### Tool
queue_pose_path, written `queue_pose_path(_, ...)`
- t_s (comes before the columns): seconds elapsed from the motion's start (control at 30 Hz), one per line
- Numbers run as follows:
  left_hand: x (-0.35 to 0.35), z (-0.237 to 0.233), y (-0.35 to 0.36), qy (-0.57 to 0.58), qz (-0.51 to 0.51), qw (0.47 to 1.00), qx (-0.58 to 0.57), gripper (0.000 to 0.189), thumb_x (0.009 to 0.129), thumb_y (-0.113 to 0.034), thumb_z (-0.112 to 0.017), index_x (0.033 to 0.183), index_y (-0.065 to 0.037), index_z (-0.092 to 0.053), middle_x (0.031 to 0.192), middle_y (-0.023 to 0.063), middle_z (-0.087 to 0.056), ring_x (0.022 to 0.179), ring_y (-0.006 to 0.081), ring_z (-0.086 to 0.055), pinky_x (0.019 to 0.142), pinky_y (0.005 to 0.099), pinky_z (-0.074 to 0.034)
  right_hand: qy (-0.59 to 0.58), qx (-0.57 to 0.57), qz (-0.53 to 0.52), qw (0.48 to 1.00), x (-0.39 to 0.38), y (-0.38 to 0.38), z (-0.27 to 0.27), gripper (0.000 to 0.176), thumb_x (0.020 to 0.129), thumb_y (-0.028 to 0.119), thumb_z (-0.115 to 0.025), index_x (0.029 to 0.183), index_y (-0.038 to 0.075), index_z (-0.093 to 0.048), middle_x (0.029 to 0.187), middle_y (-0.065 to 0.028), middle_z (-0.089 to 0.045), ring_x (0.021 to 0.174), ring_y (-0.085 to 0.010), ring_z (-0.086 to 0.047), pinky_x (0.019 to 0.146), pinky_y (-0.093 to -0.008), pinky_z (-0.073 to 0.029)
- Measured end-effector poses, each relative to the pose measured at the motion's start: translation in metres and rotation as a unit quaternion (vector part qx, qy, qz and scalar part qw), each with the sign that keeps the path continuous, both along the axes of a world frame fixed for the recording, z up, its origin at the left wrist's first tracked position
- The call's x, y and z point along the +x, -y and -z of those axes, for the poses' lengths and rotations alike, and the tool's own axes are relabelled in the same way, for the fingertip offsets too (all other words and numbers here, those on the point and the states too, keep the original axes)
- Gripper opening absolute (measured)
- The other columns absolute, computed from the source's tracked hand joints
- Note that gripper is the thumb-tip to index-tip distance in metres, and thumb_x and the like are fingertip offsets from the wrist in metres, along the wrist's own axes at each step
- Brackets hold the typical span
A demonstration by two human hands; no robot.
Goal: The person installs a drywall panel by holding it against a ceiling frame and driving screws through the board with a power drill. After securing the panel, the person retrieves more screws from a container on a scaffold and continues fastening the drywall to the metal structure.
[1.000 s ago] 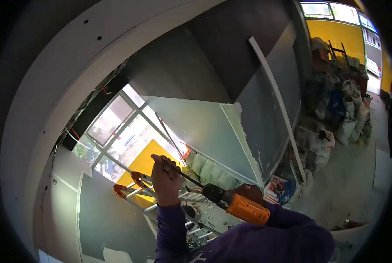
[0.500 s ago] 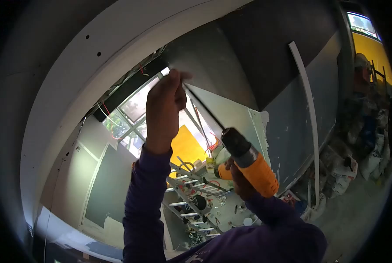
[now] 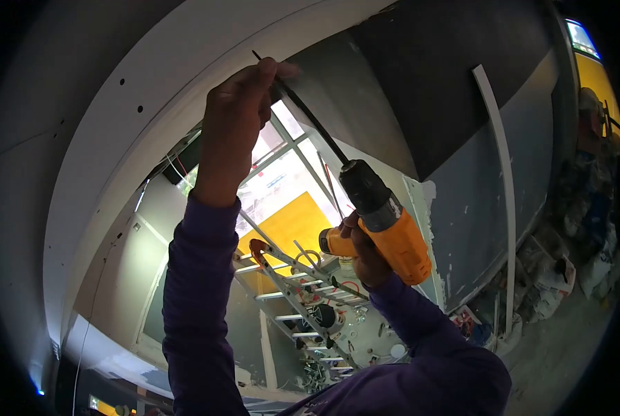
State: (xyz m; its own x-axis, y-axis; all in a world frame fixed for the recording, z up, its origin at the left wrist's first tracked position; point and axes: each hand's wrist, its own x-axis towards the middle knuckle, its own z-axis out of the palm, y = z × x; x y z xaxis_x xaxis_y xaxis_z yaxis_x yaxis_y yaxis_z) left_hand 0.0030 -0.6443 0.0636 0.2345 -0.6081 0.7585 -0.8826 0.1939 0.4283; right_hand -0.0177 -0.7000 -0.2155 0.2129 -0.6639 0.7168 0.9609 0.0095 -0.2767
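Head view, looking straight up from under the work. Our right hand (image 3: pixel 365 253) is wrapped tight round the grip of the drill (image 3: pixel 393 232), fingers closed on it. The drill has a chunky orange body with a black nose and chuck, and a stubby orange part sticks out beside the hand. It's tilted, nose pointing up and to the left.

Out of the chuck runs a long, thin black bit (image 3: pixel 310 121), dead straight, slanting up-left from the drill. Our left hand (image 3: pixel 237 114) is well above and left of the drill. Its fingertips are pinched together on the bit close to the far end, so only a short bit of tip pokes out past the fingers. That tip sits right at the white curved ceiling (image 3: pixel 136 90) up-left of the drill. We can't tell whether it's actually touching. Both arms are in purple sleeves.

Behind the drill, and running left of it, is a bright window (image 3: pixel 282 187) with something yellow beyond it. Below and left of the drill there's a ladder (image 3: pixel 293 291) with orange caps, seen from above, with bits and pieces scattered on the floor around its foot. To the right of the drill a white strip (image 3: pixel 507 187) leans along the grey wall, and further right are some bags (image 3: pixel 591 256), pretty dim.
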Motion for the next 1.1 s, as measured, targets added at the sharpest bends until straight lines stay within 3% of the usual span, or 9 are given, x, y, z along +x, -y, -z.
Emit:
queue_pose_path(0.2, 0.010, -0.003, -0.008, 0.224, -0.101, 0.966, -0.079, 0.028, 0.093, -0.033, -0.061, 0.101, -0.008, -0.072, 0.054, -0.0035, -0.044, 0.048, 0.0047, -0.041, 0.051, 0.0222, -0.034, 0.035, -0.018, -0.013, 0.999, 0.013, -0.002, -0.015, 0.010, 0.097, 0.017, -0.055, 0.099, 0.007, -0.054, 0.090, -0.0034, -0.057, 0.087, -0.0135, -0.055, 0.086, -0.0325, -0.044)
queue_pose_path(0.33, 0.003, -0.005, -0.050, 0.503, -0.239, 0.801, -0.218, 0.024, 0.083, -0.019, -0.073, 0.106, -0.014, -0.071, 0.062, 0.0002, -0.055, 0.056, 0.0107, -0.054, 0.054, 0.0252, -0.044, 0.019, -0.025, -0.015, 0.999, 0.033, 0.002, -0.011, 0.008, 0.095, 0.010, -0.055, 0.090, 0.009, -0.049, 0.083, -0.0029, -0.052, 0.081, -0.0148, -0.053, 0.085, -0.0360, -0.043)
queue_pose_path(0.4, -0.005, -0.025, -0.069, 0.668, -0.341, 0.629, -0.204, 0.032, 0.077, -0.015, -0.077, 0.109, -0.017, -0.071, 0.069, -0.0002, -0.057, 0.060, 0.0149, -0.055, 0.056, 0.0281, -0.047, 0.011, -0.030, 0.019, 0.999, 0.040, 0.004, -0.010, 0.010, 0.095, 0.012, -0.056, 0.089, 0.009, -0.049, 0.083, -0.0029, -0.052, 0.081, -0.0152, -0.052, 0.086, -0.0365, -0.042)
queue_pose_path(0.57, 0.004, -0.040, -0.077, 0.736, -0.339, 0.569, -0.144, 0.033, 0.074, -0.008, -0.075, 0.107, -0.015, -0.071, 0.073, 0.0010, -0.058, 0.064, 0.0160, -0.055, 0.058, 0.0286, -0.047, 0.012, -0.053, 0.036, 0.998, 0.036, 0.011, -0.020, 0.012, 0.095, 0.016, -0.058, 0.090, 0.010, -0.050, 0.084, -0.0025, -0.053, 0.082, -0.0149, -0.053, 0.087, -0.0368, -0.042)
queue_pose_path(0.63, 0.005, -0.041, -0.076, 0.747, -0.328, 0.560, -0.143, 0.034, 0.073, -0.006, -0.075, 0.106, -0.014, -0.072, 0.073, 0.0014, -0.058, 0.065, 0.0163, -0.056, 0.059, 0.0288, -0.047, -0.046, -0.028, 0.111, 0.992, 0.058, 0.014, 0.002, 0.029, 0.096, 0.030, -0.057, 0.112, 0.006, -0.051, 0.104, -0.0084, -0.057, 0.098, -0.0209, -0.056, 0.093, -0.0367, -0.042)
queue_pose_path(0.83, 0.000, -0.036, -0.076, 0.732, -0.357, 0.564, -0.132, 0.029, 0.077, -0.007, -0.075, 0.106, -0.012, -0.071, 0.076, 0.0019, -0.061, 0.066, 0.0168, -0.058, 0.060, 0.0286, -0.049, -0.060, -0.049, 0.087, 0.993, 0.078, 0.022, 0.016, 0.049, 0.094, 0.036, -0.061, 0.129, 0.004, -0.049, 0.122, -0.0132, -0.057, 0.114, -0.0266, -0.055, 0.101, -0.0367, -0.040)
queue_pose_path(0.93, -0.003, -0.018, -0.080, 0.625, -0.300, 0.702, -0.163, 0.024, 0.081, -0.008, -0.073, 0.105, -0.011, -0.069, 0.077, 0.0026, -0.062, 0.067, 0.0129, -0.059, 0.061, 0.0267, -0.049, -0.088, -0.064, 0.127, 0.986, 0.073, 0.021, 0.009, 0.048, 0.094, 0.035, -0.060, 0.128, 0.003, -0.049, 0.123, -0.0136, -0.057, 0.116, -0.0273, -0.055, 0.102, -0.0364, -0.039)
queue_pose_path(1.0, -0.016, 0.018, -0.099, 0.373, -0.334, 0.855, -0.138, 0.019, 0.082, -0.006, -0.071, 0.100, -0.010, -0.064, 0.075, 0.0012, -0.059, 0.064, 0.0077, -0.053, 0.059, 0.0242, -0.044, -0.094, -0.069, 0.158, 0.981, 0.076, 0.023, 0.007, 0.045, 0.094, 0.033, -0.060, 0.126, 0.003, -0.051, 0.123, -0.0135, -0.057, 0.115, -0.0258, -0.055, 0.101, -0.0360, -0.041)
queue_pose_path(1.1, 0.009, 0.069, -0.147, 0.088, -0.350, 0.925, -0.115, 0.009, 0.086, -0.009, -0.064, 0.093, -0.007, -0.059, 0.071, -0.0019, -0.050, 0.059, 0.0051, -0.042, 0.055, 0.0229, -0.036, -0.072, -0.076, 0.178, 0.978, 0.075, 0.028, 0.002, 0.034, 0.094, 0.027, -0.061, 0.118, 0.004, -0.053, 0.114, -0.0110, -0.060, 0.105, -0.0204, -0.058, 0.093, -0.0345, -0.045)
